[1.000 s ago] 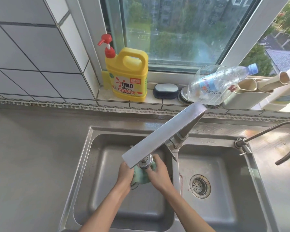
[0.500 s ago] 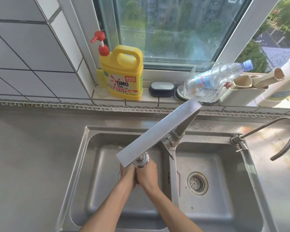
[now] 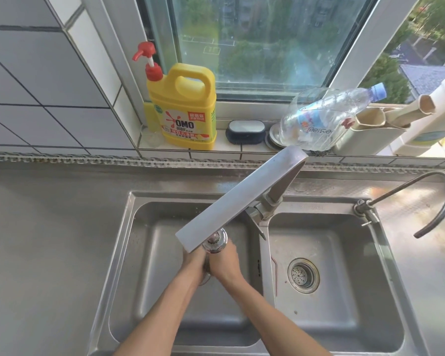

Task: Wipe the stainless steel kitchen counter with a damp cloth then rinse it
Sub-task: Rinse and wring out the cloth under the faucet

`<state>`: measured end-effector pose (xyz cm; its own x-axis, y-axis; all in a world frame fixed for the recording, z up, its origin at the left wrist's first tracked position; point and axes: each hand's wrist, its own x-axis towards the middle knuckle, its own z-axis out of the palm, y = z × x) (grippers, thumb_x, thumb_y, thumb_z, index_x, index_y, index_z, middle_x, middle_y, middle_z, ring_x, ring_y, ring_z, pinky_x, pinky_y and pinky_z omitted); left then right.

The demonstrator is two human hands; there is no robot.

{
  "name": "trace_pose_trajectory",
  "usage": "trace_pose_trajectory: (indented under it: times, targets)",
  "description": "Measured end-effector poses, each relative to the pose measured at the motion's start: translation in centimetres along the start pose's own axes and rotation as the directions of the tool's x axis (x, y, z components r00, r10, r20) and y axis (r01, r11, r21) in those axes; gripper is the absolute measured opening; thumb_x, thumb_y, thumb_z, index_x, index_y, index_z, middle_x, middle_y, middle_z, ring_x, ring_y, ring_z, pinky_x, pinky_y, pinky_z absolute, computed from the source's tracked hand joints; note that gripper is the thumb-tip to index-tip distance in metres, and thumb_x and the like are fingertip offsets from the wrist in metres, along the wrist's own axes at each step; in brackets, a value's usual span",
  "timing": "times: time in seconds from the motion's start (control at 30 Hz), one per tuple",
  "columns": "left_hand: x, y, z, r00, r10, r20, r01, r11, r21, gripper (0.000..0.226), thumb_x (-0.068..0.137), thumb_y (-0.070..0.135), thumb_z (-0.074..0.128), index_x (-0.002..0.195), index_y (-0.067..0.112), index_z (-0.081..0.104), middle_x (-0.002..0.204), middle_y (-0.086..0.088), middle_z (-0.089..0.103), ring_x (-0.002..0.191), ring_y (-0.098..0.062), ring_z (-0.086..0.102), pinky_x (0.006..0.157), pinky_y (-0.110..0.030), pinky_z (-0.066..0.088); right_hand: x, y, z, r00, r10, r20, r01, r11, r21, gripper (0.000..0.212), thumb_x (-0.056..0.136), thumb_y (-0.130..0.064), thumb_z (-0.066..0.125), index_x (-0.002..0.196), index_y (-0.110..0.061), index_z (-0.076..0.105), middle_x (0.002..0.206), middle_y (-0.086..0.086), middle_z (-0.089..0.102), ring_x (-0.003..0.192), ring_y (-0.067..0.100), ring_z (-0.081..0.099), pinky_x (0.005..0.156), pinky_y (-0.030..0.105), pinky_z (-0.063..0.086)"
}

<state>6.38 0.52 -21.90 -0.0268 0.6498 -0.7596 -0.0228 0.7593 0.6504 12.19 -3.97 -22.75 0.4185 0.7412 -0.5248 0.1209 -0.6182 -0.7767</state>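
Note:
My left hand [image 3: 193,263] and my right hand [image 3: 226,263] are pressed together over the left sink basin [image 3: 149,291], right under the flat steel faucet spout [image 3: 239,201] and its round nozzle [image 3: 215,242]. The green cloth is squeezed between both palms and is hidden from view now. The stainless steel counter [image 3: 49,240] stretches to the left of the sink.
The right basin [image 3: 344,304] has a round drain strainer [image 3: 303,275]. A thin curved tap [image 3: 421,201] stands at the right. On the window sill sit a yellow detergent jug [image 3: 185,109], a dark soap dish [image 3: 246,131], a clear plastic bottle [image 3: 326,116] and a beige holder [image 3: 365,134].
My hands have closed together under the nozzle. The green cloth, visible between them one second ago, is now covered by my palms.

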Motion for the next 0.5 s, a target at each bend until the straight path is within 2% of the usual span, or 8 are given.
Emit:
trace_pose_trajectory:
  times: [0.1,0.17,0.23,0.3,0.37,0.43,0.47,0.5]
  targets:
    - [-0.7,-1.0,1.0,0.997,0.054,0.054,-0.061,0.989,0.134,0.023,0.098,0.010,0.060,0.078,0.020,0.055,0.079,-0.004,0.058,0.075,-0.021,0.055,0.061,-0.028,0.046,1.7,-0.3,-1.4,0.997,0.046,-0.063,-0.042,0.998,0.054,0.018,0.094,-0.035,0.056,0.101,-0.021,0.066,0.104,-0.001,0.073,0.101,0.024,0.068,0.090,0.042,0.057]
    - [-0.6,-0.3,0.8,0.996,0.057,0.063,-0.060,0.997,0.043,0.026,0.093,0.010,0.063,0.074,0.021,0.049,0.072,0.000,0.053,0.071,-0.019,0.052,0.055,-0.023,0.046,0.7,0.2,-0.7,0.998,0.023,-0.059,-0.019,0.997,0.075,0.026,0.083,-0.044,0.049,0.095,-0.025,0.063,0.096,-0.006,0.072,0.090,0.019,0.067,0.081,0.039,0.058]
    - [0.3,0.3,0.2,0.998,0.058,0.000,-0.058,0.998,-0.005,0.031,0.095,0.005,0.058,0.074,0.020,0.041,0.068,0.000,0.044,0.057,-0.014,0.048,0.039,-0.013,0.041,-0.8,0.6,0.3,1.000,-0.021,-0.010,0.022,0.997,0.074,0.026,0.065,-0.047,0.039,0.080,-0.034,0.055,0.074,-0.012,0.064,0.068,0.010,0.057,0.065,0.030,0.047]
    - [0.5,-0.2,0.3,0.997,0.079,-0.011,-0.078,0.996,0.033,0.031,0.100,0.000,0.051,0.077,0.020,0.043,0.073,-0.002,0.046,0.059,-0.014,0.049,0.043,-0.012,0.042,-0.5,0.5,0.1,0.999,-0.031,0.013,0.030,0.998,0.049,0.013,0.071,-0.039,0.042,0.071,-0.042,0.055,0.064,-0.014,0.059,0.063,0.006,0.052,0.063,0.030,0.044]
    - [0.1,-1.3,1.0,0.994,0.097,0.040,-0.100,0.991,0.091,0.016,0.101,0.005,0.052,0.088,0.014,0.054,0.086,-0.009,0.057,0.080,-0.021,0.056,0.067,-0.027,0.053,1.0,0.2,-1.1,1.000,-0.011,-0.006,0.011,0.999,0.036,0.014,0.087,-0.032,0.051,0.078,-0.038,0.060,0.081,-0.012,0.070,0.082,0.013,0.066,0.077,0.036,0.055]
    - [0.1,-2.3,1.0,0.991,0.126,0.043,-0.132,0.972,0.196,0.006,0.100,0.011,0.057,0.101,0.006,0.062,0.097,-0.013,0.063,0.091,-0.022,0.058,0.081,-0.047,0.055,1.8,0.6,-1.6,0.999,0.016,-0.027,-0.015,0.998,0.055,0.015,0.094,-0.033,0.054,0.086,-0.029,0.065,0.094,-0.006,0.074,0.095,0.018,0.069,0.086,0.038,0.057]
    - [0.4,-2.4,0.7,0.990,0.133,0.035,-0.138,0.968,0.212,0.006,0.098,0.010,0.060,0.101,0.006,0.062,0.096,-0.012,0.063,0.090,-0.021,0.058,0.079,-0.044,0.057,1.5,1.0,-1.2,0.999,0.023,-0.026,-0.022,0.998,0.061,0.017,0.093,-0.035,0.052,0.090,-0.025,0.065,0.096,-0.005,0.074,0.093,0.019,0.068,0.086,0.039,0.057]
    - [0.8,-2.1,0.3,0.991,0.131,0.018,-0.132,0.973,0.187,0.002,0.096,0.007,0.061,0.098,0.008,0.061,0.091,-0.009,0.062,0.083,-0.019,0.058,0.068,-0.032,0.056,0.9,1.7,-0.6,1.000,0.020,-0.013,-0.019,0.998,0.059,0.018,0.089,-0.035,0.050,0.090,-0.024,0.064,0.092,-0.005,0.073,0.087,0.019,0.067,0.081,0.038,0.057]
